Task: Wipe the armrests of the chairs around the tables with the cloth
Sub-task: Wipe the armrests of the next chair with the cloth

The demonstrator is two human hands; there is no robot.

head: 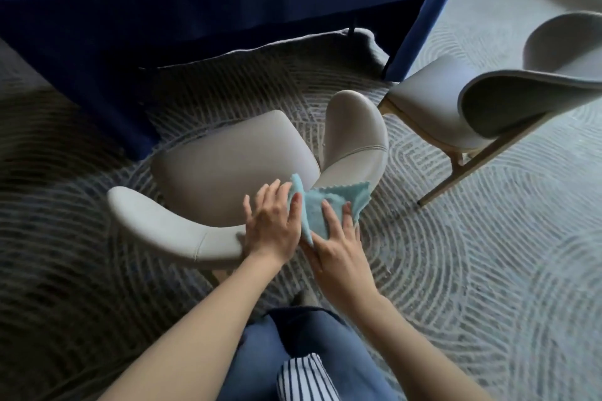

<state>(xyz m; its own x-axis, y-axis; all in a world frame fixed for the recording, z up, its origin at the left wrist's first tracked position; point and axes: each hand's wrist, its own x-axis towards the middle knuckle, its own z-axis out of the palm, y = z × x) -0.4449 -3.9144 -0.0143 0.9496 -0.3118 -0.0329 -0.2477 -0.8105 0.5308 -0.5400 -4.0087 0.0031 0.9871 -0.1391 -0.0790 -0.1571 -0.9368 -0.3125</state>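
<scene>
Cloth [329, 205]: judged thin, soft and light. It will bunch, so keep it flat under the palm rather than held by a corner.

Location: frame centre, draped over the rear curve of the chair [234, 156], at the base of the upright armrest [355, 130].

Right hand [338, 247]: fingers straight, pressing the cloth.

Left hand [273, 228]: flat, spread, touching the cloth's left edge.

Crumpled light-blue cloth [329, 203] on beige chair [234, 156] back, beside curved armrest [353, 130]
</scene>
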